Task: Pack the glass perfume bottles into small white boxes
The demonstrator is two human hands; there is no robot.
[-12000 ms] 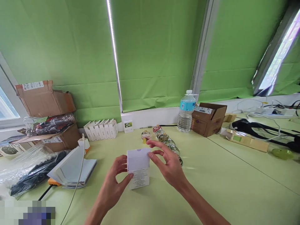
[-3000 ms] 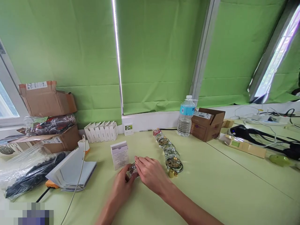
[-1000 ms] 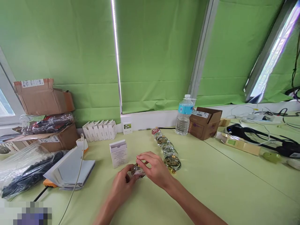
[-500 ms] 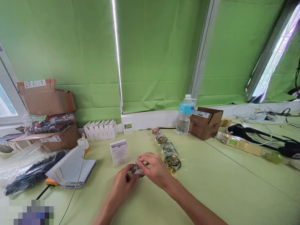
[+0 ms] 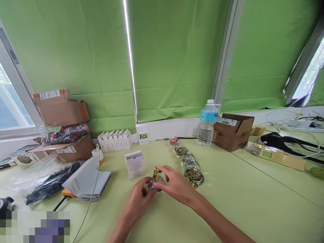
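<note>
A small clear glass perfume bottle with a shiny gold cap stands upright at the middle of the table, between my hands. My left hand grips its left side, thumb in front and fingers curled round behind. From the right, my right hand rests its thumb on the bottle's front, while the index finger arches beside the gold cap; its other fingers are partly hidden. Just behind the bottle stands an upright white carton with printed text and an open top.
A row of round glass bottles with gold parts runs back on the right. Several slim white boxes line the wall. Beyond are a water bottle, a cardboard box, and at left papers with a white cable.
My right fingers have come off the top of the perfume bottle, so its gold cap now shows. The right thumb has lowered onto the glass. The view has shifted slightly left.
</note>
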